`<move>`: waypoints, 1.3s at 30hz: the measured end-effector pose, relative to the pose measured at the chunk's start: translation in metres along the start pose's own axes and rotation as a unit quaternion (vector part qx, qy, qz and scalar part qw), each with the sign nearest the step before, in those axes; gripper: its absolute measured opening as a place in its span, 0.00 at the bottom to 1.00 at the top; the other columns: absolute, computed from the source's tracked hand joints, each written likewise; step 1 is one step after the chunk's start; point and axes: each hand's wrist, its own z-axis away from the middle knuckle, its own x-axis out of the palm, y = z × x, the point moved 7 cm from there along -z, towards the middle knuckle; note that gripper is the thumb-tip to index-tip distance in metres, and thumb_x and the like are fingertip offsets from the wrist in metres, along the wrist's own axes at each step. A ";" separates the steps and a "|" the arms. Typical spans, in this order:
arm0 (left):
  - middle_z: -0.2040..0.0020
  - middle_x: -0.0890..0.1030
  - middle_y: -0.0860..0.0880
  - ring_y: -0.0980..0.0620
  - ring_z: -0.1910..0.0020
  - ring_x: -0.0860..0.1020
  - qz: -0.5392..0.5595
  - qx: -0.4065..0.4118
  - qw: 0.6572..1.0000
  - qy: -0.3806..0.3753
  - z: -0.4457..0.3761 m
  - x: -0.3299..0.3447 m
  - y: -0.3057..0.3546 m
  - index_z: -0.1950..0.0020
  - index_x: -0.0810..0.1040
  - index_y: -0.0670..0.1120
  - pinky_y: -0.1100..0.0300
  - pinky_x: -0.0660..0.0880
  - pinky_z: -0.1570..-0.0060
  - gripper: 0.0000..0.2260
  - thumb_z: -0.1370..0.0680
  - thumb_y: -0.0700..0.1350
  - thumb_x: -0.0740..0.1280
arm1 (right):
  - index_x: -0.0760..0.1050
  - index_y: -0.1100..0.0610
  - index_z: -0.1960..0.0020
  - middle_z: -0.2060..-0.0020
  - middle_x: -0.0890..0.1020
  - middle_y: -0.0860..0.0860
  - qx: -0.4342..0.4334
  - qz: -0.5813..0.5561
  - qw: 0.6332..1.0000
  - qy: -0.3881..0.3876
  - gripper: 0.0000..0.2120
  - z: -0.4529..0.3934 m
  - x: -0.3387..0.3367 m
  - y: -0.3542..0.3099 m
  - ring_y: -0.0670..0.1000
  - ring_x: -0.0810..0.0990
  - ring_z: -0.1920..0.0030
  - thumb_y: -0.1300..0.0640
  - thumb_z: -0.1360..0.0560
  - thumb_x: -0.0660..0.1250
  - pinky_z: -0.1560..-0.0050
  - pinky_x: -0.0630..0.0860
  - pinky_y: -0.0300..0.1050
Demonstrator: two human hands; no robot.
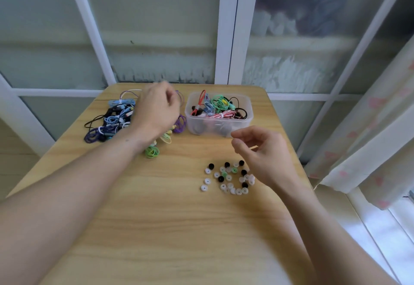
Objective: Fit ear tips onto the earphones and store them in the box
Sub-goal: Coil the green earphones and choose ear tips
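Observation:
A pile of bundled earphones (114, 119) in blue, purple and black lies at the table's far left. My left hand (156, 107) hovers over it, blurred, with its fingers curled down and hidden; a grip cannot be made out. A green bundle (152, 151) and a purple one (180, 124) lie beside my wrist. The clear plastic box (244, 123) at the far middle holds several coloured earphones. In front of it, my right hand (262, 150) hangs with loosely curled fingers and nothing visible in them. Several white, black and green ear tips (228, 177) are scattered beneath it.
The wooden table (170, 217) has bare surface in front of me. Frosted window panes with white frames (226, 38) stand right behind it. A light curtain (369, 139) hangs past the table's right edge.

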 end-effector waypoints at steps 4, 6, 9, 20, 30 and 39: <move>0.43 0.77 0.44 0.42 0.40 0.68 -0.133 -0.002 0.977 -0.166 0.032 0.004 -0.037 0.42 0.80 0.46 0.50 0.66 0.39 0.12 0.24 0.43 0.64 | 0.83 0.50 0.54 0.64 0.84 0.43 -0.003 0.007 1.000 -0.005 0.04 0.002 0.007 -0.003 0.42 0.82 0.61 0.58 0.26 0.72 0.63 0.74 0.31; 0.37 0.73 0.45 0.44 0.37 0.64 -0.164 -0.007 0.957 -0.238 0.043 0.007 -0.047 0.34 0.76 0.49 0.49 0.64 0.35 0.19 0.25 0.46 0.65 | 0.83 0.49 0.54 0.64 0.84 0.42 -0.005 0.010 1.000 -0.009 0.04 0.003 0.011 -0.004 0.42 0.82 0.61 0.58 0.26 0.72 0.63 0.74 0.32; 0.38 0.71 0.45 0.44 0.35 0.62 -0.193 -0.018 0.942 -0.274 0.052 0.011 -0.055 0.31 0.73 0.52 0.46 0.64 0.33 0.24 0.27 0.53 0.68 | 0.83 0.49 0.55 0.64 0.84 0.42 -0.002 0.016 1.000 -0.014 0.05 0.006 0.011 -0.002 0.42 0.82 0.62 0.58 0.26 0.72 0.63 0.75 0.33; 0.50 0.77 0.50 0.54 0.51 0.75 0.055 -0.032 0.996 -0.060 0.043 -0.026 -0.046 0.56 0.79 0.48 0.61 0.69 0.51 0.08 0.28 0.50 0.74 | 0.83 0.48 0.56 0.63 0.85 0.43 -0.005 0.004 1.000 -0.009 0.05 0.006 0.014 -0.003 0.43 0.82 0.62 0.58 0.26 0.72 0.61 0.80 0.45; 0.57 0.81 0.39 0.47 0.66 0.79 0.583 -0.303 0.734 -0.169 0.088 0.008 0.007 0.46 0.76 0.37 0.57 0.76 0.67 0.11 0.18 0.43 0.59 | 0.81 0.55 0.45 0.59 0.85 0.49 -0.027 -0.196 0.978 -0.065 0.09 0.019 0.035 -0.030 0.55 0.84 0.57 0.58 0.25 0.73 0.61 0.79 0.46; 0.57 0.81 0.38 0.46 0.64 0.81 0.591 -0.264 0.723 -0.243 0.145 0.030 0.027 0.43 0.76 0.36 0.58 0.79 0.64 0.15 0.25 0.45 0.63 | 0.83 0.54 0.47 0.65 0.82 0.48 -0.038 -0.169 0.977 -0.122 0.06 0.036 0.059 -0.032 0.47 0.76 0.70 0.59 0.23 0.71 0.70 0.72 0.35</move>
